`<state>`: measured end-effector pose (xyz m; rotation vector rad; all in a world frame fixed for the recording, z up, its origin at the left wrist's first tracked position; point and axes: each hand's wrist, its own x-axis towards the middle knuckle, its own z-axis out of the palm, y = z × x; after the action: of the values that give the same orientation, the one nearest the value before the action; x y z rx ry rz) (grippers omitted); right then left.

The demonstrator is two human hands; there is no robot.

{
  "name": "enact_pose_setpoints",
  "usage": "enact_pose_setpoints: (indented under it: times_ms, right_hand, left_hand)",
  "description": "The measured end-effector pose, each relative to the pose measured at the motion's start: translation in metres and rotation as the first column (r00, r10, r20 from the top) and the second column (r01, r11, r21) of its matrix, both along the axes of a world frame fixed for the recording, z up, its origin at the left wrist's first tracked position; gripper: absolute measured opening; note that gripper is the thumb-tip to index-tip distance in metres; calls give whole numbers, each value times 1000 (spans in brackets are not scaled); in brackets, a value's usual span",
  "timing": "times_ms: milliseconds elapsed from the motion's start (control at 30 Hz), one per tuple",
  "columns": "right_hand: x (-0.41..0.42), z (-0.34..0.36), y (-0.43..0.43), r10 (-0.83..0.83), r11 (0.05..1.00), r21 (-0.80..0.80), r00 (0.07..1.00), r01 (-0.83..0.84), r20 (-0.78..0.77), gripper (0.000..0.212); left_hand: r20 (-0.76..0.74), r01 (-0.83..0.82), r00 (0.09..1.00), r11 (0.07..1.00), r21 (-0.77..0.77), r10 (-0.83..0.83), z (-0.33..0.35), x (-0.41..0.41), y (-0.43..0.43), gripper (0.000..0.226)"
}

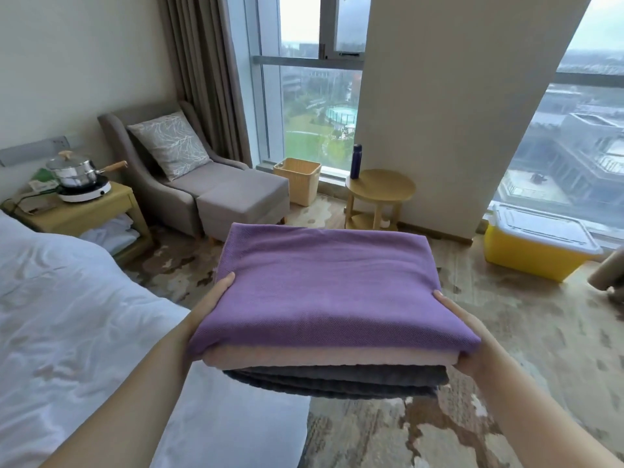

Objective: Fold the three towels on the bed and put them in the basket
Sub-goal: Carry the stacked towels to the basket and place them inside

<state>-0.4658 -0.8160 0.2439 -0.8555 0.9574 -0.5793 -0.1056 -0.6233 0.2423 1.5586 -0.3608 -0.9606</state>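
I carry a stack of three folded towels in front of me, above the floor past the bed's corner. The purple towel [324, 285] lies on top, a pale pink towel [331, 358] under it, and a dark grey towel [337, 380] at the bottom. My left hand [211, 298] grips the stack's left side, thumb on the purple towel. My right hand [462, 327] grips the right side the same way. The beige woven basket [297, 180] stands on the floor by the window, far beyond the stack.
The white bed [67, 315] fills the left. A grey armchair [162, 170] with footstool [243, 204] sits beside the basket. A round wooden side table [380, 194] holds a dark bottle [356, 162]. A yellow lidded box [537, 248] is at right. A nightstand [84, 214] holds a pot.
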Motion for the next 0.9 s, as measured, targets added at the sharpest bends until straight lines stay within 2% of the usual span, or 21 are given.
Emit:
enact_pose_setpoints:
  times_ms: [100, 233, 300, 333, 400, 467, 533, 600, 733, 833, 900]
  right_hand:
    - [-10, -2, -35, -7, 1000, -12, 1000, 7, -21, 44]
    - [-1, -14, -80, -5, 999, 45, 1000, 5, -9, 45]
    - [13, -26, -104, -7, 998, 60, 1000, 8, -21, 41]
    - [21, -30, -117, -13, 997, 75, 999, 16, -32, 40]
    - [39, -38, -148, -40, 995, 91, 998, 44, -50, 37]
    - [65, -42, -184, -61, 993, 96, 994, 70, -94, 33]
    - [96, -40, -230, -104, 991, 69, 983, 116, -151, 29]
    - [126, -34, -280, -127, 991, 18, 979, 131, -158, 28]
    - [179, -13, -361, -154, 987, 18, 980, 157, -124, 29]
    - [217, -6, -409, -98, 994, 45, 994, 100, -42, 35]
    - [242, -12, -441, -75, 995, 61, 996, 78, -44, 44]
  left_hand:
    - [11, 26, 1000, 999, -19, -25, 7, -6, -42, 30]
    - [30, -44, 999, 999, 21, 44, -15, 9, -86, 41]
    - [31, -46, 998, 999, 12, 46, -29, 23, -106, 55]
    - [32, -12, 999, 1000, 10, 12, -32, 30, -117, 66]
    - [-4, 49, 999, 999, -9, -49, -40, 52, -149, 74]
    - [-49, 95, 994, 995, -42, -97, -45, 78, -189, 64]
    - [-33, 106, 994, 992, -66, -108, -45, 106, -239, 33]
    - [-34, 103, 994, 989, -108, -107, -39, 137, -290, 19]
    - [-59, 90, 993, 983, -160, -100, -7, 193, -368, 20]
    - [-135, 99, 983, 979, -179, -124, 3, 226, -408, 36]
    - [-171, 85, 979, 982, -171, -114, 0, 248, -434, 43]
